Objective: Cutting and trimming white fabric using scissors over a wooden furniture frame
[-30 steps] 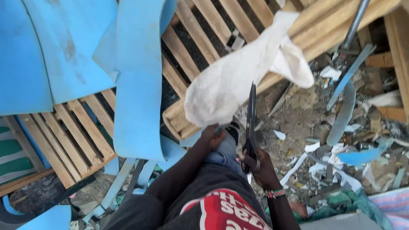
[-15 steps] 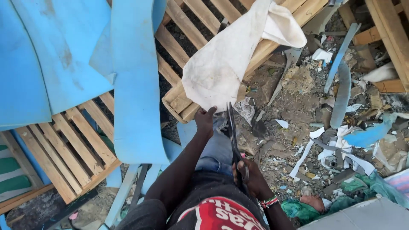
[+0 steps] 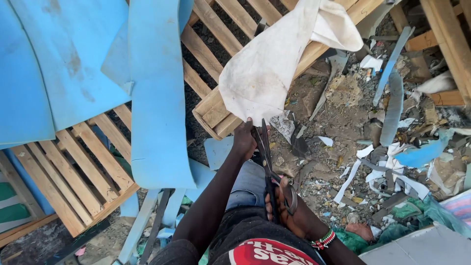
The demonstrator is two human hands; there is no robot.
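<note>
White cloth point(image 3: 265, 73) now meets the left hand point(image 3: 244, 142), which seems to pinch its hem; the right hand point(image 3: 287, 208) has brought up the gripped scissors point(image 3: 269, 162).

The left hand point(image 3: 244, 140) now grips the lower edge of the off-white cloth sheet point(image 3: 267, 73), which a second ago it was only approaching. The long dark metal scissors point(image 3: 267, 157), held in the right hand point(image 3: 287, 208), have risen so that the blade tips meet the cloth's hem beside the left hand.
</note>
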